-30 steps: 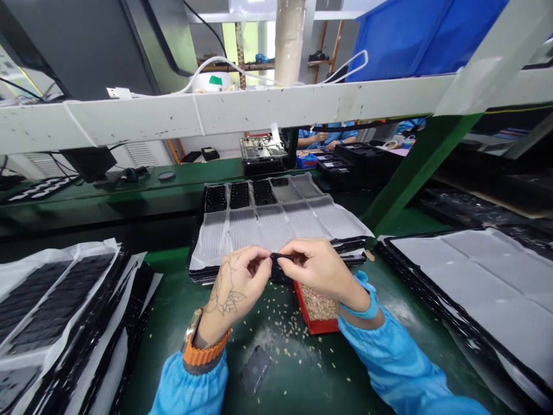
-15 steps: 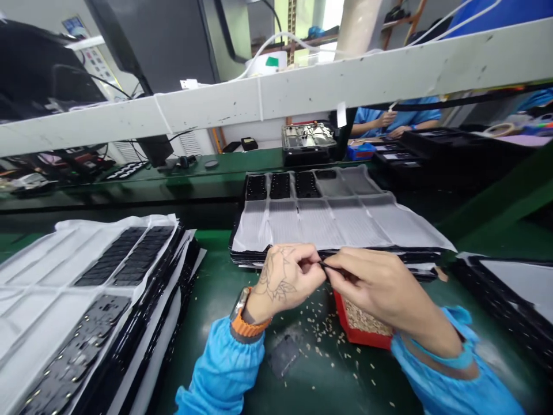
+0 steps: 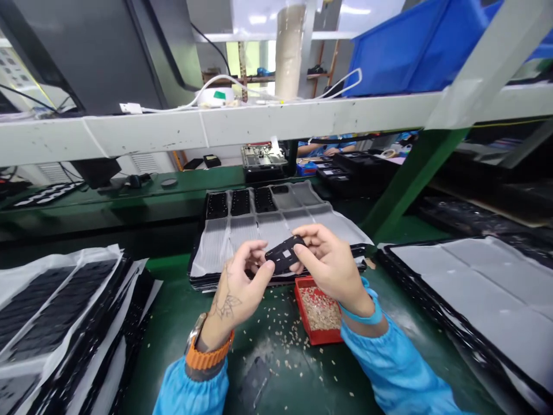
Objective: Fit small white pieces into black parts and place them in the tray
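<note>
A thin black plate (image 3: 276, 257) is held tilted above the worktop (image 3: 185, 311), one end clamped in the grip of the left hand (image 3: 244, 279), the other in that of the right hand (image 3: 330, 265); pale chips (image 3: 322, 310) are contained in a red box (image 3: 327, 337) nearby.

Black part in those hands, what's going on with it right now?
A person holds the flat black part in both hands, left hand at one end, right hand at the other, above a green bench. Beyond it is a stack of lined trays. A red box of small pale pieces sits near the right hand, with more scattered beside it. Another dark flat piece lies on the bench, closer to the camera.
</note>
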Demonstrator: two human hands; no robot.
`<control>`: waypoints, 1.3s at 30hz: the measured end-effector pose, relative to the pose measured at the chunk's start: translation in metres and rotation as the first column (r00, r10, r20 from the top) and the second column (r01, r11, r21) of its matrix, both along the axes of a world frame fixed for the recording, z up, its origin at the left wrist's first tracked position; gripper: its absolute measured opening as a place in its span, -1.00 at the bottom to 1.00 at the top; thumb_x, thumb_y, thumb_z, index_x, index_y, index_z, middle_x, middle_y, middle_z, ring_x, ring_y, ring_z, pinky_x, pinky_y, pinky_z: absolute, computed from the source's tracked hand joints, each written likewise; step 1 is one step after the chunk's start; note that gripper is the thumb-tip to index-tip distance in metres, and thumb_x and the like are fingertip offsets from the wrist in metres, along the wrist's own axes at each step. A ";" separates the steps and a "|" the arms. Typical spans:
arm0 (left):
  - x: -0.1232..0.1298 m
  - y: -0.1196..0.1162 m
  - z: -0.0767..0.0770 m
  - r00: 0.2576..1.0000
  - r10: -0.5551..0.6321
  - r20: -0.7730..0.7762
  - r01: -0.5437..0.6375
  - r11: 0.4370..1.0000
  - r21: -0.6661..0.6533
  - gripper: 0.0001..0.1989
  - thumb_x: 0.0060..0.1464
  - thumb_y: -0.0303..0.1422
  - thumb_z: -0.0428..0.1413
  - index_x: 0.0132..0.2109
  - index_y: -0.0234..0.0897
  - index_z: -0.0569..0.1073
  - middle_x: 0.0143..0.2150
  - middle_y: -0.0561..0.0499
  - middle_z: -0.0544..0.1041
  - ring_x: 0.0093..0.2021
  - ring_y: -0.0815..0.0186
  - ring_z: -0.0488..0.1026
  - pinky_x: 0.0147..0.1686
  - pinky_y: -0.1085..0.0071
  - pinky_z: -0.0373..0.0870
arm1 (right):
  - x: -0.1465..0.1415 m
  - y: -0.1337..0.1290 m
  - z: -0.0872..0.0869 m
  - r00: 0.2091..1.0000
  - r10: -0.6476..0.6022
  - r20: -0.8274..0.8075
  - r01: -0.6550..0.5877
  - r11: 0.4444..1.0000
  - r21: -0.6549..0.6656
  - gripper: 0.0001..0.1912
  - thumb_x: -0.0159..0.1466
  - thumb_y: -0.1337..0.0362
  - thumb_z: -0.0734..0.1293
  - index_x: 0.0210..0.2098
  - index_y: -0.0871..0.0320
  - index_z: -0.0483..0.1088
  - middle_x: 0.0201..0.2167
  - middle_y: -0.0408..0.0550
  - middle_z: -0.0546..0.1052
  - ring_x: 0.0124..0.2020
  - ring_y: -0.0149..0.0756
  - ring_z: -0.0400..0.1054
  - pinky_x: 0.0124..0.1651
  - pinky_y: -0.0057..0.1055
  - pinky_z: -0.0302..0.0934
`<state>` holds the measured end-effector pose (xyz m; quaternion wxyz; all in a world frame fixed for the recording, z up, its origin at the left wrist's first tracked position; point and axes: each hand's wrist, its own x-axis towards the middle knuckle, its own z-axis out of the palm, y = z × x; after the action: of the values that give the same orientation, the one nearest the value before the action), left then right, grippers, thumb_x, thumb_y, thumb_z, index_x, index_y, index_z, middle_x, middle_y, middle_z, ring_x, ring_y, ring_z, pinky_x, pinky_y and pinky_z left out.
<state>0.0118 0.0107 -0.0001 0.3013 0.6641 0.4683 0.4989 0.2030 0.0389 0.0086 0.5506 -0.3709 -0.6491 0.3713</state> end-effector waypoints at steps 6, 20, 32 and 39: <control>0.005 -0.003 0.000 0.989 -0.117 0.085 0.124 0.989 -0.086 -0.85 0.28 -0.29 0.13 -0.13 -0.27 0.52 -0.34 0.02 0.60 -0.34 0.33 0.52 -0.27 0.44 0.44 | -0.002 -0.001 -0.001 0.994 0.018 -0.109 -0.021 0.999 -0.028 -0.74 0.28 0.19 0.41 -0.11 0.16 0.37 -0.47 -0.19 0.53 -0.59 -0.36 0.51 -0.51 -0.48 0.44; 0.054 -0.033 -0.017 0.466 -0.243 0.851 0.777 0.573 -0.262 -0.67 0.18 -0.15 0.26 -0.34 -0.33 0.45 -0.73 0.10 0.41 -0.80 0.47 0.25 -0.75 0.62 0.25 | -0.017 -0.001 -0.018 0.850 0.424 -0.313 -0.193 0.804 0.563 -0.45 0.49 0.05 0.20 -0.60 0.12 0.21 -0.66 -0.15 0.25 -0.59 -0.36 0.11 -0.47 -0.33 0.07; 0.068 -0.047 -0.007 0.407 -0.006 0.913 0.781 0.521 -0.345 -0.58 -0.04 -0.16 0.42 -0.47 -0.34 0.39 -0.75 0.13 0.34 -0.81 0.52 0.22 -0.76 0.64 0.20 | -0.023 -0.024 -0.019 0.862 0.346 -0.371 -0.119 0.848 0.516 -0.48 0.48 0.09 0.16 -0.59 0.11 0.08 -0.69 -0.22 0.11 -0.63 -0.40 -0.07 -0.47 -0.32 -0.04; 0.067 -0.046 -0.006 0.402 -0.079 0.912 0.761 0.583 -0.285 -0.65 0.09 -0.16 0.35 -0.35 -0.34 0.46 -0.73 0.17 0.33 -0.80 0.54 0.16 -0.76 0.64 0.19 | -0.022 -0.018 -0.018 0.850 0.298 -0.433 -0.062 0.875 0.481 -0.55 0.49 0.10 0.19 -0.52 0.11 0.19 -0.66 -0.22 0.17 -0.60 -0.37 0.03 -0.44 -0.35 0.02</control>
<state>0.0785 -0.0356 -0.0063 0.8272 0.2876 0.2078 0.4358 0.1805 0.0213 -0.0092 0.7302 -0.0615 -0.5868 0.3446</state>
